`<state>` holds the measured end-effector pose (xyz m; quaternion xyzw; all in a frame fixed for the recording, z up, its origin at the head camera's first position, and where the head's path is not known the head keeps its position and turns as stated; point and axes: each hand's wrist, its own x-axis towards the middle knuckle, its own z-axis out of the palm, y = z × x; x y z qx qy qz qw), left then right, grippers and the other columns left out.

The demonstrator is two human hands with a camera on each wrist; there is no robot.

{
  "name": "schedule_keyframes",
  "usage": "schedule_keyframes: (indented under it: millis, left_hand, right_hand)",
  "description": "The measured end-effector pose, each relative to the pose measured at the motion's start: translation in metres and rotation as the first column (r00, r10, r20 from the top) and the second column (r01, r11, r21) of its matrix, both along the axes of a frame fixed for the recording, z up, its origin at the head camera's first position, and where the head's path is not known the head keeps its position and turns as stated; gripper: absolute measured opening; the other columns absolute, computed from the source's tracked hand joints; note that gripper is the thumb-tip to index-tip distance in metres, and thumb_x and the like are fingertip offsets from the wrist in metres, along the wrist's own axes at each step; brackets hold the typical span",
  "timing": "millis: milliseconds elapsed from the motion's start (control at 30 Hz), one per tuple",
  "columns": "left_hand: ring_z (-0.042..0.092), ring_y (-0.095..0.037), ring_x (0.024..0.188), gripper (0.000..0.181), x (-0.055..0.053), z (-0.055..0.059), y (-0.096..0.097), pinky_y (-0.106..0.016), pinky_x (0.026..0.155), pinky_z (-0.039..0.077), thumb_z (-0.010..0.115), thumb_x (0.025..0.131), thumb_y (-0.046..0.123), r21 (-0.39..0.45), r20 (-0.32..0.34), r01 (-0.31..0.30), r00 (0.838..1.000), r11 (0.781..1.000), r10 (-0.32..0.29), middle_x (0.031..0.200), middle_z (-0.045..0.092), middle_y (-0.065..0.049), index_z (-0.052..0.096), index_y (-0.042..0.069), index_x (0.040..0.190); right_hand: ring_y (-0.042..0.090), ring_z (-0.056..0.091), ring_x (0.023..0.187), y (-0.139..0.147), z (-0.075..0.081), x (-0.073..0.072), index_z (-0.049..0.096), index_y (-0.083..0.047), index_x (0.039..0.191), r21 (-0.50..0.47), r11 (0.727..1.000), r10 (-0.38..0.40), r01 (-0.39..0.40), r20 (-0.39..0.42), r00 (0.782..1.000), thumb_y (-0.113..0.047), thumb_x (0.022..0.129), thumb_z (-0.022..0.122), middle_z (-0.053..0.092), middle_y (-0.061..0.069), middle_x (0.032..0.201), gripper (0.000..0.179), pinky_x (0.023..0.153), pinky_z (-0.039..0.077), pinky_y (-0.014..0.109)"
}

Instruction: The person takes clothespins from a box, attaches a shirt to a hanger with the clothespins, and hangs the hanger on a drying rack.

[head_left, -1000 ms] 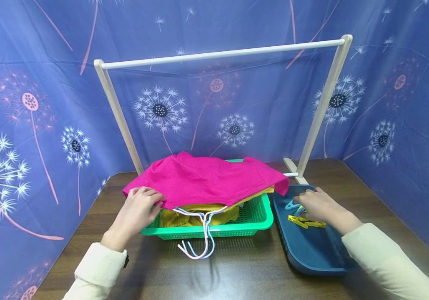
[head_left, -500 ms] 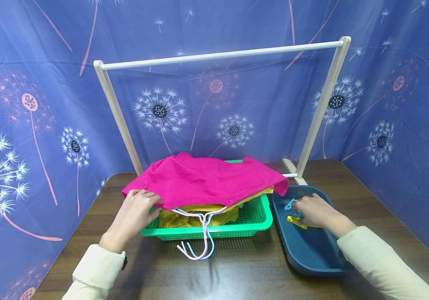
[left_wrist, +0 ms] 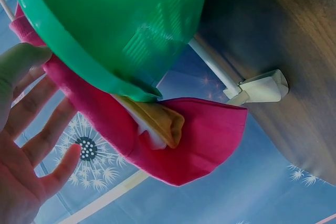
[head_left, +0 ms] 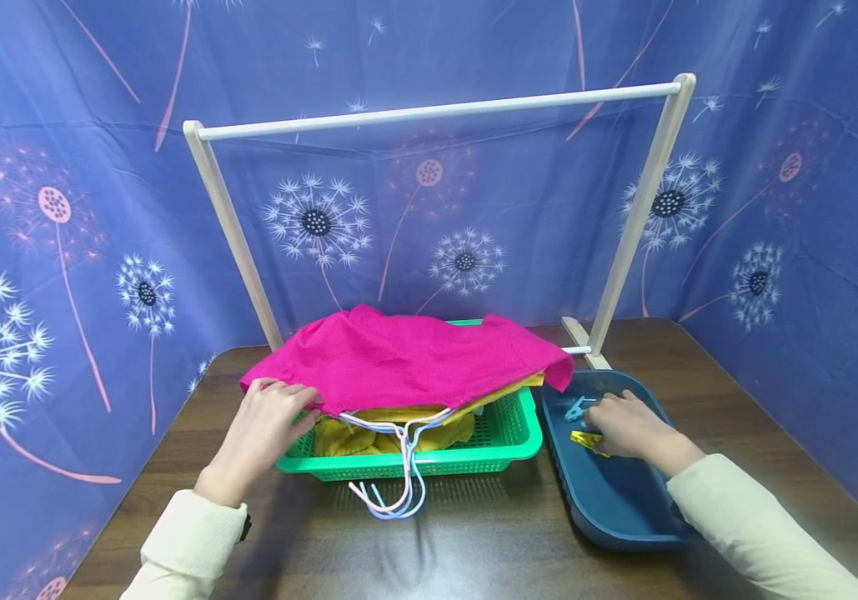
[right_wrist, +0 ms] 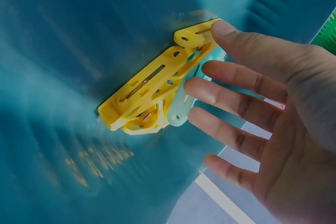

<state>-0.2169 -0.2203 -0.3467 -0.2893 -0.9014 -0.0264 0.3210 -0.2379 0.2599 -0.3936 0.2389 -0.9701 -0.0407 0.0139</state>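
Note:
A pink shirt [head_left: 413,358] lies over a yellow garment [head_left: 361,437] on a green basket [head_left: 444,458]. Pink and blue hangers [head_left: 402,467] stick out of the neckline, hooks toward me. My left hand [head_left: 267,429] rests at the shirt's left edge, fingers spread and fairly straight, thumb close to the basket rim in the left wrist view. Over a dark blue tray [head_left: 631,500], my right hand [head_left: 634,429] reaches into clothespins. Its thumb touches a yellow clothespin [right_wrist: 152,82] and its fingertips lie against a light blue clothespin [right_wrist: 181,100], fingers nearly straight.
A rack with a white bar [head_left: 436,112] and wooden posts [head_left: 634,225] stands behind the basket. The basket and tray sit side by side on a brown wooden table [head_left: 474,533]. Blue dandelion-print cloth [head_left: 413,50] surrounds the table.
My right hand has come down and slightly left over the clothespins, covering more of them. My left hand has stayed on the shirt's edge. The head view has shifted slightly.

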Motion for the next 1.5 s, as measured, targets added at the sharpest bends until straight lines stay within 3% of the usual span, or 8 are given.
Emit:
schedule_keyframes:
  millis: [167,367,600,1100,1500]
  left_hand:
    - [0.056,-0.017,0.062,0.018,-0.001,0.001,-0.002,-0.042,0.076,0.039,0.078,0.068,0.015,0.015,-0.023,0.018,1.000,1.000,-0.017,0.064,0.060,0.008,0.061,0.018,0.074]
    - [0.058,-0.019,0.064,0.016,-0.002,0.003,-0.004,-0.043,0.075,0.040,0.075,0.070,0.011,0.040,-0.052,0.031,0.998,0.999,-0.029,0.069,0.064,0.006,0.064,0.017,0.079]
    - [0.060,-0.022,0.068,0.015,-0.003,0.008,-0.004,-0.045,0.077,0.041,0.072,0.072,0.010,0.061,-0.083,0.016,0.996,0.998,-0.011,0.074,0.067,0.004,0.064,0.017,0.083]
    - [0.063,-0.021,0.074,0.016,-0.011,0.017,-0.003,-0.044,0.077,0.040,0.071,0.074,0.009,0.154,-0.112,0.015,0.994,0.988,0.002,0.079,0.069,0.002,0.066,0.014,0.088]
    - [0.062,-0.022,0.069,0.012,-0.018,0.023,-0.001,-0.044,0.074,0.039,0.070,0.077,0.013,0.212,-0.138,0.012,0.990,0.977,0.017,0.078,0.069,-0.002,0.067,0.013,0.088]
  right_hand:
    - [0.014,0.048,0.066,0.000,-0.002,-0.001,0.060,-0.015,0.068,0.020,1.000,0.007,-0.006,-0.025,1.000,-0.023,0.066,0.080,0.053,-0.008,0.061,0.022,0.072,0.041,0.046]
    - [0.015,0.046,0.066,0.000,-0.003,-0.001,0.058,-0.015,0.065,0.016,1.000,0.002,-0.002,-0.040,0.999,-0.025,0.063,0.082,0.050,-0.009,0.059,0.026,0.066,0.036,0.040]
    - [0.016,0.047,0.068,-0.002,-0.004,0.000,0.062,-0.014,0.068,0.029,1.000,0.001,0.000,-0.042,0.999,-0.025,0.061,0.083,0.054,-0.007,0.063,0.025,0.066,0.035,0.038]
    - [0.017,0.051,0.071,0.000,-0.002,-0.001,0.065,-0.013,0.079,0.027,0.999,-0.020,0.021,-0.008,1.000,-0.019,0.065,0.080,0.060,-0.005,0.070,0.021,0.074,0.040,0.048]
    - [0.027,0.057,0.083,0.002,0.011,-0.002,0.069,-0.011,0.091,0.006,0.999,-0.032,0.033,-0.085,0.996,-0.023,0.065,0.079,0.065,0.003,0.084,0.030,0.085,0.035,0.064]
